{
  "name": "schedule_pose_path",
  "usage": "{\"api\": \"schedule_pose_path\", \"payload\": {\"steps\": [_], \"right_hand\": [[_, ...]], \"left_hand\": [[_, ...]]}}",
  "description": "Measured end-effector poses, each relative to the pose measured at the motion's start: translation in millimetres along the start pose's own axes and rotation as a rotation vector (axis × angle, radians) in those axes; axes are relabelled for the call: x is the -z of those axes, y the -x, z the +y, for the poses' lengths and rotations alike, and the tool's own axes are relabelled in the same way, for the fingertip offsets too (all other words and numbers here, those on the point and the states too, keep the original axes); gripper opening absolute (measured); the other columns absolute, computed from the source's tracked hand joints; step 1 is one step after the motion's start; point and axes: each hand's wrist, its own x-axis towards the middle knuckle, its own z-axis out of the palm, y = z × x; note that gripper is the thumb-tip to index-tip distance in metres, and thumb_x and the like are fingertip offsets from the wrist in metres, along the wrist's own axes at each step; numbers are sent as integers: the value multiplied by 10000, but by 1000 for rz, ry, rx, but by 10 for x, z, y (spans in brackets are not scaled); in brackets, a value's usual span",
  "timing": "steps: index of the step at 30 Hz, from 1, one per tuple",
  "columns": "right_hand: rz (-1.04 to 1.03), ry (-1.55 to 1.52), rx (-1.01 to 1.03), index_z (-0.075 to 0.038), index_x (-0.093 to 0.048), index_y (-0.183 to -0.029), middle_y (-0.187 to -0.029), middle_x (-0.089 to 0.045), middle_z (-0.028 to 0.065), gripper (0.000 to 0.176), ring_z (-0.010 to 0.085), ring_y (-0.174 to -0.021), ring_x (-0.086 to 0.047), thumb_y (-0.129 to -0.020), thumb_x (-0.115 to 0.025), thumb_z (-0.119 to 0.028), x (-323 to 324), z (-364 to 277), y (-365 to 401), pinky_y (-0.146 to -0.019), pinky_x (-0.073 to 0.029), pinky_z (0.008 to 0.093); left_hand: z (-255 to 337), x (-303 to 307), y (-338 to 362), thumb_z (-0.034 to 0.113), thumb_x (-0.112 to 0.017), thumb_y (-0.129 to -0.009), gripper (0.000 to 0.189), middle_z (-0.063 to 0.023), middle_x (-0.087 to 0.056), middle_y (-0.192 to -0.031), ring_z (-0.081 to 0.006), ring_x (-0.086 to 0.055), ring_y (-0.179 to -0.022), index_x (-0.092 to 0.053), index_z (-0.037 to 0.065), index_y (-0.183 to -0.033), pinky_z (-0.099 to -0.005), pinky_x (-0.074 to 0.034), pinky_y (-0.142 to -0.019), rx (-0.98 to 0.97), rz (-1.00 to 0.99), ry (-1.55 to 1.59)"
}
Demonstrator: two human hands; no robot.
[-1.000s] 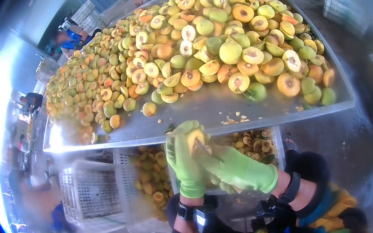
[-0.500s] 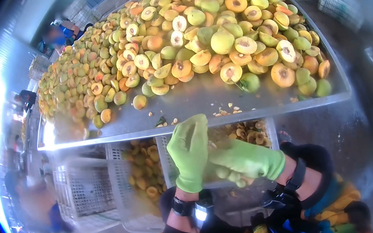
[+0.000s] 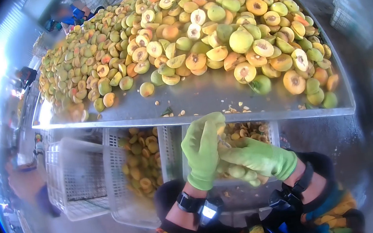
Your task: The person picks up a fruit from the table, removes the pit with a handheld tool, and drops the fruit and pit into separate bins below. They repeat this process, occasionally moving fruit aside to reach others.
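My left hand point(image 3: 202, 147), in a light green glove, is raised at the near edge of a metal table point(image 3: 145, 104), its fingers curled together. My right hand point(image 3: 257, 158), gloved the same way, is close beside it with bent fingers. A small yellowish bit shows between the hands, but what they grip is mostly hidden. Halved yellow-green peaches point(image 3: 197, 61) are heaped on the table, many with cut faces and brown pit hollows showing. Below the hands, a white crate point(image 3: 274, 133) contains brownish pits or fruit scraps.
A white crate point(image 3: 166, 151) to the left contains peach halves, and another white crate point(image 3: 79, 177) stands further left. Small pale bits point(image 3: 236, 110) lie along the table's front edge. Other people point(image 3: 73, 15) are at the far side, and stacked crates point(image 3: 343, 11) stand right.
The view has shifted, so table and crates sit differently in the frame. Both gloved hands have come closer together, with the right hand's fingers now nearer the left's.
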Motion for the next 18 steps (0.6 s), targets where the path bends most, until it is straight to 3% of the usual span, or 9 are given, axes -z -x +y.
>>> {"api": "schedule_pose_path", "payload": {"steps": [1,3,5,6,9,13,15,16,18], "right_hand": [[0,-1,-5,12,-577,-987,-636,-495,-7,486,66,-439,-472,-981,-515,-469,-27,4,16,-345,-388,237],[196,257,37,1,-573,-1005,-633,-502,-1,455,66,-425,-460,-987,-515,-451,-83,9,34,-336,-367,233],[77,198,-10,-13,-569,-1020,-648,-512,9,437,69,-416,-458,-988,-513,-445,42,35,2,-333,-364,229],[-44,141,-59,-27,-565,-1035,-662,-522,18,418,73,-407,-456,-989,-510,-439,71,53,-16,-329,-361,224],[35,191,-43,-34,-568,-1033,-654,-513,12,404,74,-392,-444,-991,-508,-431,20,49,-24,-329,-361,221],[60,178,29,-24,-572,-1004,-637,-498,0,412,69,-383,-421,-994,-504,-430,-17,44,0,-335,-362,232],[-137,-165,-133,-23,-581,-997,-625,-485,-12,417,63,-386,-407,-996,-498,-432,78,68,-77,-342,-361,234],[-137,-166,-132,-23,-581,-997,-625,-485,-12,417,63,-386,-407,-996,-498,-432,89,44,-62,-342,-361,234],[-42,113,-162,-27,-586,-995,-622,-479,-23,419,51,-392,-398,-1000,-488,-434,62,-51,-17,-347,-354,223]], "left_hand": [[-18,2,-2,146,-597,-939,225,-75,-681,-881,-110,-612,-800,-678,-46,-1023,-242,-496,-726,-75,-34,-106],[29,93,-79,128,-608,-924,200,-73,-683,-895,-119,-618,-815,-680,-39,-1009,-251,-503,-721,-58,-139,-292],[79,170,-110,125,-620,-911,182,-73,-682,-877,-123,-621,-795,-688,-34,-968,-256,-509,-702,460,-358,207],[197,176,-110,132,-619,-907,177,-70,-682,-844,-122,-623,-768,-696,-27,-924,-260,-513,-685,498,-404,192],[135,218,-189,218,-560,-941,307,-109,-699,-872,-144,-636,-789,-700,-56,-937,-271,-502,-727,427,-488,-52],[126,172,-135,215,-560,-936,302,-102,-703,-882,-139,-635,-790,-707,-49,-938,-259,-500,-734,274,-496,-86],[53,80,-59,203,-574,-922,281,-91,-708,-885,-134,-637,-781,-714,-41,-933,-253,-502,-729,54,-212,-186],[57,101,-82,203,-574,-922,281,-91,-708,-885,-134,-637,-781,-714,-41,-933,-253,-502,-729,55,-212,-188],[85,170,-156,162,-628,-896,221,-55,-700,-867,-107,-636,-744,-713,-37,-939,-249,-520,-657,354,-414,139]]}}
